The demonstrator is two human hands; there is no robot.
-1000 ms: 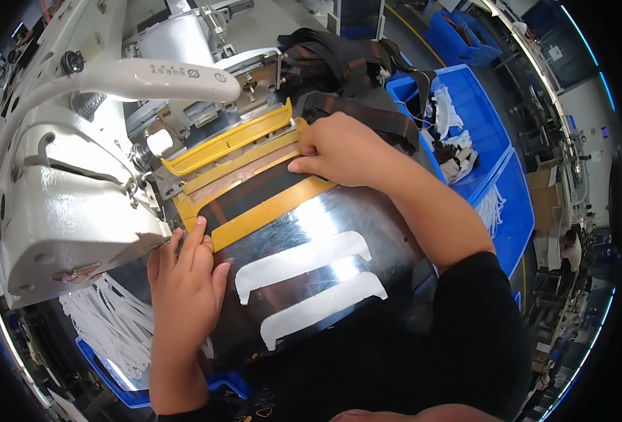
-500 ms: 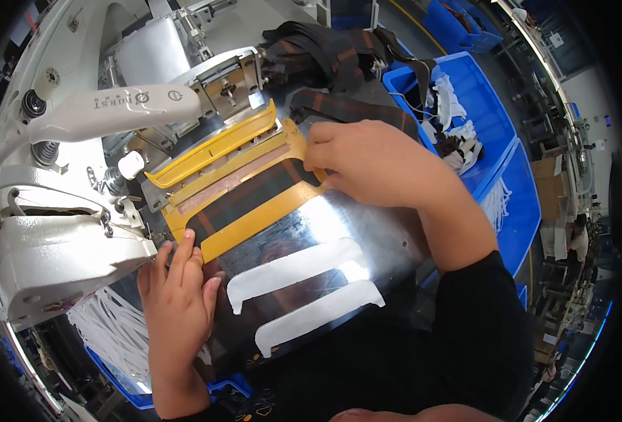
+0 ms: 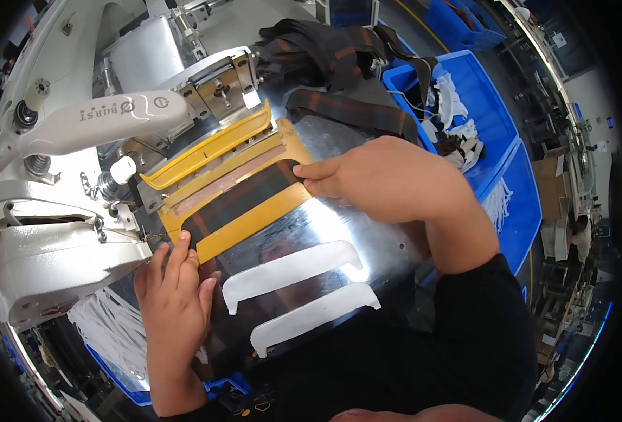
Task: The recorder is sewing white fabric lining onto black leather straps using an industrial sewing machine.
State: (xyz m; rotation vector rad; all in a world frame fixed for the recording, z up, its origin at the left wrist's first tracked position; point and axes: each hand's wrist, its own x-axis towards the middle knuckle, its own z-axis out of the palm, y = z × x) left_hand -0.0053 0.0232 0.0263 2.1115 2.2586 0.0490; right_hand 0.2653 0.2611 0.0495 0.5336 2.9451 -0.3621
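Note:
A dark plaid fabric piece lies in the cut-out of a yellow template on the sewing machine's bed. The fingers of my left hand are stretched out, fingertips on the template's left end beside the fabric corner. At the other end, my right hand has thumb and forefinger close together on the fabric's right corner; its other fingers are hidden. A raised yellow bar stands just behind the template. Nearer me, two white collar-shaped pieces lie on the shiny metal plate.
The white sewing machine head fills the left side, with a light-coloured handle-shaped part above the bed. Plaid fabric pieces are heaped at the back. Blue bins with white pieces stand at the right. White strips hang lower left.
My right hand has shifted slightly down and its fingers have straightened on the fabric's right corner, which now lies flat in the cut-out. My left hand has stayed at the left end.

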